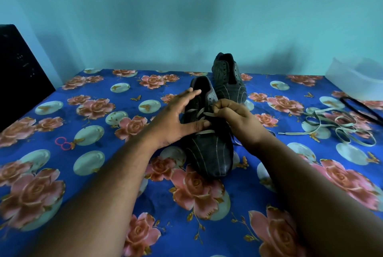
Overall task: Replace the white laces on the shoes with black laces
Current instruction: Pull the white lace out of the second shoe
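Shoe (207,149) on bed (103,174): L hand (176,118) flat on it, grip released; R hand (234,116) grip pinching white lace (208,114).

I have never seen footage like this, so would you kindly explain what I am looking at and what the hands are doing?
There is no machine here. One camera worn on a person's head looks down at their two bare hands over a floral blue bedsheet. The left hand steadies the near black shoe with spread fingers, while the right hand pinches its white lace. A second shoe, apparently unlaced, stands behind. To the right lie a removed white lace and a black lace.
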Motion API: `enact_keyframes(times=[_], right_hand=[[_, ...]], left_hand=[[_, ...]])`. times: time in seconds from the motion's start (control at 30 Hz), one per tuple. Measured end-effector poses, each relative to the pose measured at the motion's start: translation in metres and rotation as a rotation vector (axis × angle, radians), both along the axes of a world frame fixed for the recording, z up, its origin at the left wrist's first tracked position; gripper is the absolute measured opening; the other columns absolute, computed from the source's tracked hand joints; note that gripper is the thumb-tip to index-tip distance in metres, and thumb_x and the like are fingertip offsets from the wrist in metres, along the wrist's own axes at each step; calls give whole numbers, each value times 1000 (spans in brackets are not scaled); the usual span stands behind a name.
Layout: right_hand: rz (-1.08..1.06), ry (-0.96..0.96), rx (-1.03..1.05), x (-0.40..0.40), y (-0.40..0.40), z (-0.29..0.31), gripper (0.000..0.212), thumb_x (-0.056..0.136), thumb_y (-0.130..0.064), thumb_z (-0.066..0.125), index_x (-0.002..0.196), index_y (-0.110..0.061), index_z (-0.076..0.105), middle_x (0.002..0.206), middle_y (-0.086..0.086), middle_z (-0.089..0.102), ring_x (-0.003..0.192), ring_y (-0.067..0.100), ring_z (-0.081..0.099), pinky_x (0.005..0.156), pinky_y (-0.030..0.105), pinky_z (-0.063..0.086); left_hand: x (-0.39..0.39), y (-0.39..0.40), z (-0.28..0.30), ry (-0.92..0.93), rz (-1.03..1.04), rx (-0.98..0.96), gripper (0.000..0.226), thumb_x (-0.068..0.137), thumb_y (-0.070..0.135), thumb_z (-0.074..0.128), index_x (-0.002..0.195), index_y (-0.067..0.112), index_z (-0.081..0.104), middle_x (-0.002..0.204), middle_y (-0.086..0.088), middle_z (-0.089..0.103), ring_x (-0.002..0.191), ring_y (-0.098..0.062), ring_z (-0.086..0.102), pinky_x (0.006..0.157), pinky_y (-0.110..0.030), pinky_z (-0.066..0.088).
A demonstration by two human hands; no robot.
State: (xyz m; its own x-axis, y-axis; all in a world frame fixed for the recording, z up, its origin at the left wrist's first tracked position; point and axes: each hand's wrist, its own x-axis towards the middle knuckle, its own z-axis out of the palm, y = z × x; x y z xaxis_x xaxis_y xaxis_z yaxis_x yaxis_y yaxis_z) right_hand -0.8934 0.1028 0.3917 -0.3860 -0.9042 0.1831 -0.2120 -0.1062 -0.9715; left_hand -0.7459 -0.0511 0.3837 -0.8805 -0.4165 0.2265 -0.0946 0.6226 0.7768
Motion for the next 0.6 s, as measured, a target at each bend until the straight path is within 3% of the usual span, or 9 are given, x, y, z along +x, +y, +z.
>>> enact_keyframes(times=[0.03,0.1,0.2,0.3,0.43,0.47,0.53,0.6], right_hand=[[-37,95,-10,0,-1,0,21,102,-19,58,82,-13,62,73,-1,59,69,9,53,63,23,43],[-174,464,-40,0,-4,-6,29,94,-41,67,82,-15,66,75,-7,64,73,6,54,66,20,41],[-382,817,-142,-3,-7,-10,27,86,-53,69,85,-27,74,88,-14,62,98,14,53,81,26,40],[-343,794,-192,-7,-6,-9,11,91,-45,67,83,-36,69,91,-16,57,101,17,52,85,29,41],[-96,287,-123,-4,-5,-7,24,97,-33,58,76,-22,55,72,-16,50,70,6,49,66,23,40],[-116,318,-100,-4,-6,-8,30,97,-38,58,74,-20,54,70,-15,50,69,7,48,65,24,38],[-248,559,-69,-6,-8,-13,36,91,-53,64,74,-23,57,77,-12,54,82,11,51,73,28,40],[-341,650,-45,-8,-7,-13,23,87,-51,71,77,-31,64,87,-11,60,96,14,53,83,28,41]], left_hand=[[0,0,0,0,1,1,92,76,58,72,156,42,31,167,11,20,151,-4,18,112,-18,22],[0,-1,-1,-3,5,-6,92,76,57,72,157,42,30,168,11,19,150,-2,18,105,-8,21],[0,-1,-2,-8,13,-6,93,75,58,72,157,42,30,167,12,18,148,0,18,106,-10,20],[0,-1,-1,5,17,9,93,73,59,73,156,43,32,167,11,21,148,-2,21,112,-20,21],[0,-1,-2,8,19,12,91,75,57,75,155,45,32,166,12,22,146,-1,23,112,-21,23],[0,-1,-2,7,18,8,92,75,58,74,155,45,32,166,12,22,146,0,23,110,-19,23],[1,-2,-3,3,14,8,93,74,60,73,156,44,31,167,12,20,146,1,22,106,-13,22],[0,-1,-2,1,13,17,94,73,60,73,156,43,31,167,12,19,148,0,20,106,-13,22]])
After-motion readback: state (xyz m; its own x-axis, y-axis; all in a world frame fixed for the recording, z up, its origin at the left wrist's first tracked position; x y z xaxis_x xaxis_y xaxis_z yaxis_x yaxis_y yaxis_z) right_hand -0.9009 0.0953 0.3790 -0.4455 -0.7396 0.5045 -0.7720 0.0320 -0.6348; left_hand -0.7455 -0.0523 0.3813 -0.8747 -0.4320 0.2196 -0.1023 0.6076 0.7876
